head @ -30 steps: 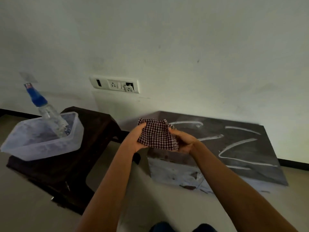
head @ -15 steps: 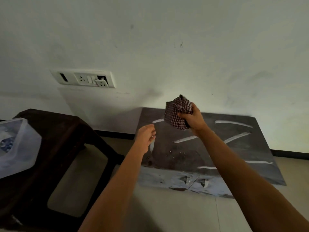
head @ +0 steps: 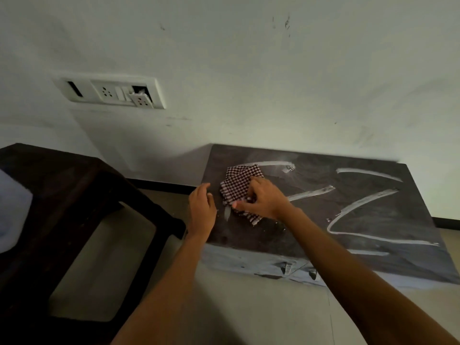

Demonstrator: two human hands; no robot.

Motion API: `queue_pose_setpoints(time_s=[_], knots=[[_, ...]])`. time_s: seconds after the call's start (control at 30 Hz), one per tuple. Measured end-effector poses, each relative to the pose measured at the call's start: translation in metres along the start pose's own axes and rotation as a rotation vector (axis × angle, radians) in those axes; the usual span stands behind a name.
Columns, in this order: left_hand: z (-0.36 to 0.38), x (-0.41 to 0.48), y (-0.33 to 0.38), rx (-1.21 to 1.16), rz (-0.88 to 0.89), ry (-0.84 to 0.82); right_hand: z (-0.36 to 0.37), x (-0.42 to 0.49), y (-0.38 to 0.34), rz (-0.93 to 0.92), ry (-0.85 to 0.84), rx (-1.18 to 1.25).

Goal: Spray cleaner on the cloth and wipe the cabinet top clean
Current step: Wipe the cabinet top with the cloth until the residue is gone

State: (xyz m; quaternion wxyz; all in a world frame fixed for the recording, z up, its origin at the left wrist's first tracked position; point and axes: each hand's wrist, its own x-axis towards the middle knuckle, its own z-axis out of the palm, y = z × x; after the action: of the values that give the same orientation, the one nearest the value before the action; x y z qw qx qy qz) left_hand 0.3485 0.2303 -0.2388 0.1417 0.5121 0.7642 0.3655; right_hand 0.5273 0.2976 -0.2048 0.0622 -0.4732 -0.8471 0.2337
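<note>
Pale green wall (head: 249, 70) fills the back of the room, with a white plug plate (head: 109, 92) on it to the left. One part of the plate hangs loose. Below the wall is a low cabinet, and its top is a dark grey surface (head: 373, 220) with long white streaks (head: 311, 192) across it.

A cloth (head: 239, 185) with small dark and white checks lies on the left part of this surface. It is bunched up, not flat, and covers the near end of one streak.

The right hand (head: 266, 201) is on top of the cloth. Its fingers are bent and grip the cloth, and the thumb points to the left along the cloth's edge.

The left hand (head: 201, 210) is just beside the cloth, at the left edge of the surface. Its fingers are loosely curled and it holds nothing. I cannot tell if it touches the top.

To the left of the cabinet stands a dark brown stool (head: 74, 190). A see-through plastic tub (head: 12, 207) sits on it, cut off by the edge of the view. Both bare arms reach out over the pale floor (head: 249, 307).
</note>
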Motion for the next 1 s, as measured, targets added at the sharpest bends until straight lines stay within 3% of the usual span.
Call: queue_pose_setpoints(time_s=[0.07, 0.23, 0.37, 0.67, 0.87, 1.0], knots=[[-0.003, 0.003, -0.007, -0.001, 0.016, 0.029, 0.002, 0.009, -0.001, 0.043, 0.182, 0.143], [-0.015, 0.01, -0.017, -0.065, -0.002, 0.021, 0.031, 0.026, -0.009, 0.141, 0.068, -0.047], [-0.023, 0.007, -0.028, -0.102, 0.002, -0.026, 0.053, 0.032, -0.022, 0.171, 0.081, -0.199], [-0.022, -0.003, -0.056, -0.109, -0.134, -0.014, 0.078, -0.001, -0.05, -0.264, 0.012, -0.278], [-0.021, -0.005, -0.053, -0.164, -0.201, -0.007, 0.081, 0.016, -0.059, -0.086, 0.082, -0.26], [-0.023, -0.006, -0.054, -0.227, -0.252, 0.046, 0.092, 0.012, -0.08, -0.144, 0.077, -0.26]])
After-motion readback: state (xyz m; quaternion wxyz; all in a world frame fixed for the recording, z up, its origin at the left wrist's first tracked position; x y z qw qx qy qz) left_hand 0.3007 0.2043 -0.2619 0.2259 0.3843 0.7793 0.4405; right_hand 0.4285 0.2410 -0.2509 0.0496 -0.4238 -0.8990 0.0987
